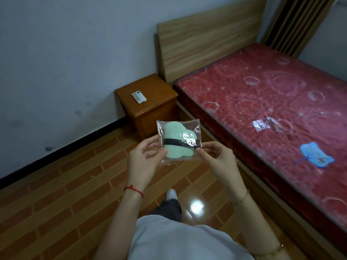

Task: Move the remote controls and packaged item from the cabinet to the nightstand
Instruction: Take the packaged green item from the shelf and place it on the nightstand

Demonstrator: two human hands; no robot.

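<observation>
A packaged item (176,136), a pale green cloud-shaped thing with a black band in a clear plastic bag, is held up in front of me. My left hand (144,162) pinches its lower left edge and my right hand (216,160) pinches its right edge. Beyond it stands the brown wooden nightstand (159,91) against the wall, beside the bed. One white remote control (139,97) lies on its top. The cabinet is out of view.
A bed with a red patterned mattress (262,102) fills the right side, with a blue item (317,156) and a clear wrapper (262,124) on it. A wooden headboard (206,38) stands behind. The floor (65,194) is brown tile.
</observation>
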